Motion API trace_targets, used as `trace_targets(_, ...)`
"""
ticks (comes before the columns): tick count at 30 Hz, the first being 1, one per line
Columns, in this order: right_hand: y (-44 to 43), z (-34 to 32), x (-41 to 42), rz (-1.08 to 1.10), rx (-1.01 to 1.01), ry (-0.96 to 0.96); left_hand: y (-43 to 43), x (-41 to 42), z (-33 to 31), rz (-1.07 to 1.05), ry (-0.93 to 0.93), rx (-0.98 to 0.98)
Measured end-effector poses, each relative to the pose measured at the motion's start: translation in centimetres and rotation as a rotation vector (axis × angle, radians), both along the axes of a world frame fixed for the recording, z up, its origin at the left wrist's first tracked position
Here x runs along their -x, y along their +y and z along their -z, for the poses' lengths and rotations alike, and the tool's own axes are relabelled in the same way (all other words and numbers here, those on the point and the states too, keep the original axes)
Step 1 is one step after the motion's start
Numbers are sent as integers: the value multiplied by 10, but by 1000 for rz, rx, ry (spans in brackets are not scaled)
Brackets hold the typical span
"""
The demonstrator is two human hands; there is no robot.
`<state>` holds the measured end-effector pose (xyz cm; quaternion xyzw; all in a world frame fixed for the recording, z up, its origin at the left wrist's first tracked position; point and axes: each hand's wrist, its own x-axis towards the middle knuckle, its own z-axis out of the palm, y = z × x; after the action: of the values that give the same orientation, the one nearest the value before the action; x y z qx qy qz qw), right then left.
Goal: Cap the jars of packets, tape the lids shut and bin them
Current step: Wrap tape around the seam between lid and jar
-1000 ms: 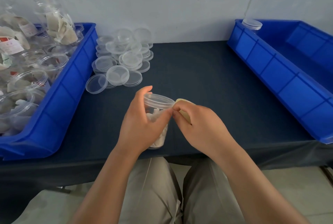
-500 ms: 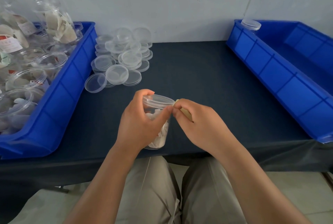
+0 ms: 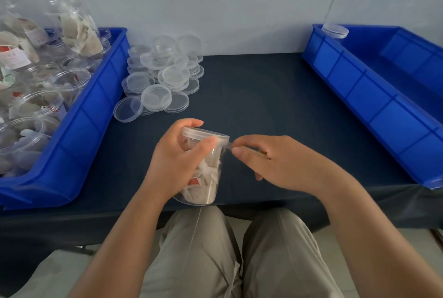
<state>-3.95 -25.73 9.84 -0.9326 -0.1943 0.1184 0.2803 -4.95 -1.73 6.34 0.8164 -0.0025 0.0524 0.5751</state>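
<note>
Jar [image 3: 208,178] of packets, one, capped, left hand [image 3: 177,163] fingers wrapped round it, right hand [image 3: 282,166] fingers pinching tape [image 3: 229,146], two bins [image 3: 79,125] [image 3: 374,96]

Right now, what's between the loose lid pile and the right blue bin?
Nothing: only bare dark tablecloth lies between the lid pile and the right blue bin, per the head view.

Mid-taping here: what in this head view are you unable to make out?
Head view only.
Tape strip: its source is hidden inside the grip of the right hand.
Jar: the left hand covers its left side, so tape there is unseen.
Right bin: cut off by the frame's right edge.
Packet print in the left bin: too blurred to read.
</note>
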Motion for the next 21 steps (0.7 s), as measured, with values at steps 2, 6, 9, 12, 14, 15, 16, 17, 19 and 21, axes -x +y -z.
trace_targets(2, -5, -5, -2, -24, -19, 10, 3, 0, -3, 27, 30, 45)
trace_targets(6, -9, -10, -3, -39, -50, -4, 3, 2, -7, 87, 99, 202)
trace_targets(9, -8, -12, -3, -49, -63, 16, 1, 5, -6, 139, 149, 333)
trace_targets(12, -5, -14, -4, -61, -77, 64, 0, 8, -1, 183, 169, 406)
trace_targets(14, -5, -13, -4, -50, -80, 90, 0, 9, 2, 211, 213, 450)
trace_targets(15, -5, -12, -4, -46, -76, 97, 1, 10, 3, 229, 234, 470)
trace_targets(16, -5, -11, -4, -45, -69, 98, 2, 10, 4, 251, 248, 481)
trace_targets(17, -5, -10, -3, -44, -63, 96, 3, 10, 4, 277, 251, 475)
trace_targets(19, -6, -11, -1, -44, -59, 92, 4, 9, 1, 324, 227, 422)
trace_targets(21, -7, -13, 1, -40, -74, 76, 4, 8, -4, 341, 191, 360)
